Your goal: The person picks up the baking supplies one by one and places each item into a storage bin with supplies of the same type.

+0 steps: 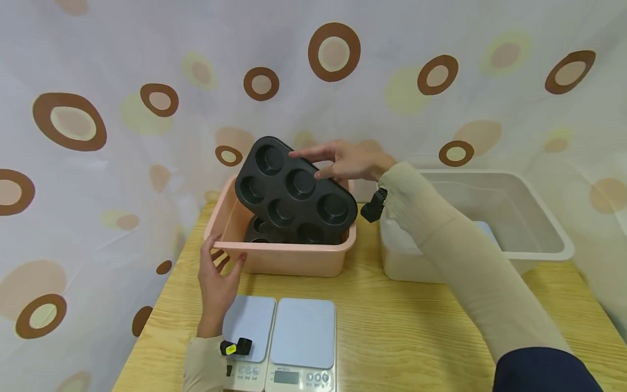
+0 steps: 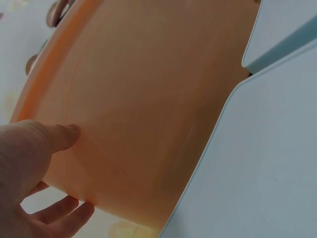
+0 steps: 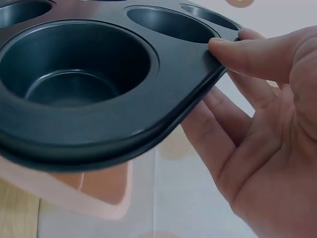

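My right hand pinches the upper right edge of a dark muffin pan, thumb on the cup side and other fingers behind. The pan is tilted, its upper part above a pink plastic bin and its lower edge inside it. In the right wrist view, the pan's cups look empty. Below it in the bin lies another dark muffin pan, mostly hidden. My left hand holds the bin's front left corner. Its thumb presses the front wall, with fingers round the side.
Two white kitchen scales lie side by side in front of the pink bin. To the right stands a larger off-white bin with something light blue inside, partly hidden by my right sleeve. A patterned cloth hangs behind the wooden table.
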Demonstrator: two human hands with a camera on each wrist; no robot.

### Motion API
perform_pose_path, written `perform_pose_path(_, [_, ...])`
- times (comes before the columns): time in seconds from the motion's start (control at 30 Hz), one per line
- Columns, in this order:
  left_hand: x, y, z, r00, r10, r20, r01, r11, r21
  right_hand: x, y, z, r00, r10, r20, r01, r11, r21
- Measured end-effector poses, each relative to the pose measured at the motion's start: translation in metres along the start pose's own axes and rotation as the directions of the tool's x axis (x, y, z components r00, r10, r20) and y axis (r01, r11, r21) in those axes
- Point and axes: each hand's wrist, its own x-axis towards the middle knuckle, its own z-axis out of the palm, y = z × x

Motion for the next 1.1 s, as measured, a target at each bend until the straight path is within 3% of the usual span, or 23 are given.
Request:
perform_pose_path(0.33, [-0.005,0.001,0.008,1.000,-0.008,0.007,0.009,1.000,-0.019,0.014,0.000,0.014,0.992,-0.064,0.108,0.072,0.995,-0.066])
perform_pose_path(0.43, [-0.007,0.000,0.010,1.000,-0.002,0.013,0.002,1.000,-0.019,0.016,0.002,0.019,0.984,-0.057,0.168,0.067,0.996,-0.059])
perform_pose_path(0.5, [-0.008,0.000,0.009,1.000,0.008,0.010,-0.008,1.000,-0.017,0.015,0.003,0.021,0.982,-0.047,0.181,0.068,0.991,-0.113])
perform_pose_path(0.67, [-0.005,0.000,0.006,0.999,0.035,0.005,-0.035,0.999,-0.011,0.009,0.005,0.019,0.994,-0.022,0.107,0.048,0.969,-0.242])
perform_pose_path(0.87, [-0.003,0.002,0.002,1.000,0.006,0.006,-0.005,1.000,-0.014,0.000,0.009,0.011,0.999,0.005,0.037,0.005,0.966,-0.259])
perform_pose_path(1.1, [0.001,0.001,0.002,1.000,0.007,0.009,-0.007,1.000,-0.017,-0.017,0.024,0.007,0.999,-0.030,-0.037,0.019,0.966,-0.258])
